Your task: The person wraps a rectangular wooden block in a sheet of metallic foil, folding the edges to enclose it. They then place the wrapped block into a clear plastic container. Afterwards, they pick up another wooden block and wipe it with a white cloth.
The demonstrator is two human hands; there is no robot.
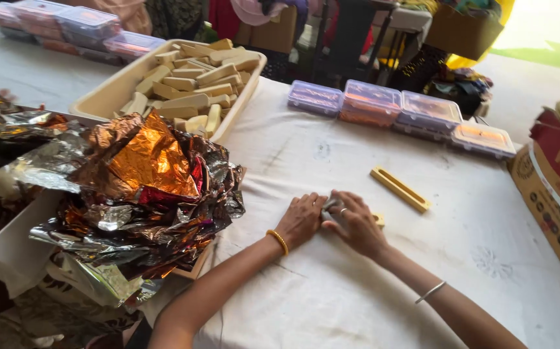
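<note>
At the far left, a heap of crumpled orange, silver and brown foil sheets spilled over the table edge from a white tray. Behind it stood a cream plastic tub piled with pale tan bars, too many to count. My left hand lay flat on the white tablecloth, fingers closed against a small silver-foiled bar. My right hand gripped that bar from the other side. Bare cloth lay open before me. One slotted yellow wooden mould lay just beyond. Four clear lidded boxes lined the far edge, and a brown cardboard carton stood at the right.
</note>
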